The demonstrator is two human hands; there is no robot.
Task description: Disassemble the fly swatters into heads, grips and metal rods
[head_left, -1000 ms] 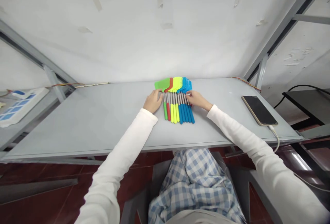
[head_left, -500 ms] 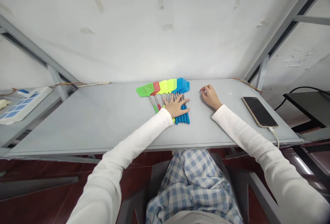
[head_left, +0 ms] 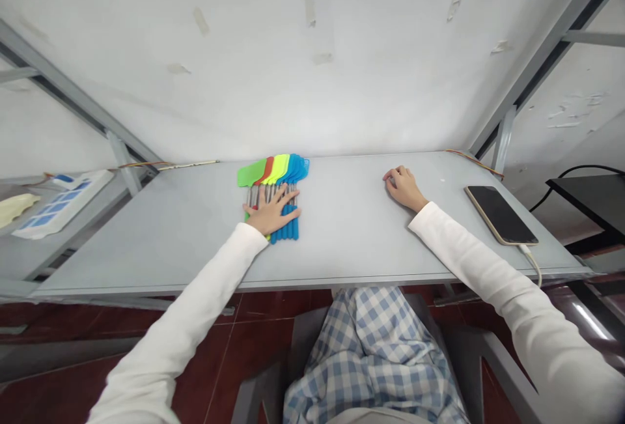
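Note:
A row of small fly swatters with metal rods lies overlapped on the grey table. From left to right come a green fly swatter (head_left: 249, 174), a red fly swatter (head_left: 267, 170), yellow fly swatters (head_left: 279, 167) and several blue fly swatters (head_left: 295, 169). My left hand (head_left: 272, 213) lies flat across their rods and handles with its fingers spread, hiding part of them. Off to the right, my right hand (head_left: 406, 190) rests on the tabletop, fingers curled in, nothing visible in them and touching no swatter.
A phone (head_left: 500, 214) with a white charging cable (head_left: 528, 258) lies at the right of the grey table (head_left: 351, 228). To the left, a white and blue power strip (head_left: 63, 204) sits on another surface. A white wall (head_left: 312, 105) stands behind, with metal frame bars at both sides.
My left hand and the fly swatters have moved left along the table, and the swatters now sit straighter and closer together. My right hand's fingers have curled in more, staying near the same spot.

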